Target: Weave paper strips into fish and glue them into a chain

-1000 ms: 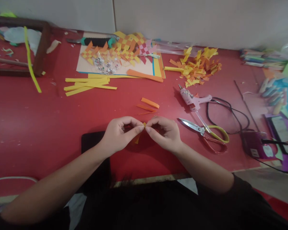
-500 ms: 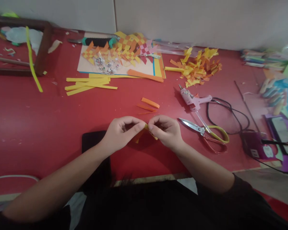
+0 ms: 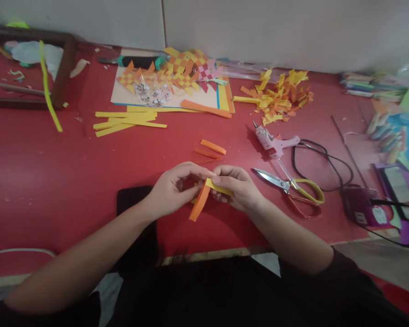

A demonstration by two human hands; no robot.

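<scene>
Over the red table [image 3: 54, 172], near its front edge, my left hand [image 3: 172, 190] and my right hand [image 3: 238, 186] meet with fingers pinched. Between them they hold folded paper strips: an orange strip [image 3: 199, 204] hangs down to the left and a yellow strip [image 3: 220, 187] lies across my right fingers. Both hands are closed on these strips. Just beyond them lie loose orange strips [image 3: 211, 148].
Scissors [image 3: 289, 186] and a pink glue gun [image 3: 274, 141] with its cord lie to the right. Yellow strips [image 3: 126, 120], woven paper pieces [image 3: 177, 68] on card and a scrap pile [image 3: 279, 95] sit further back. A dark phone [image 3: 131, 200] lies by my left wrist. Clutter fills the right edge.
The strips have come out from between my fingertips: the orange one now hangs down in plain view and the yellow one lies across my right fingers. The hands stayed in place.
</scene>
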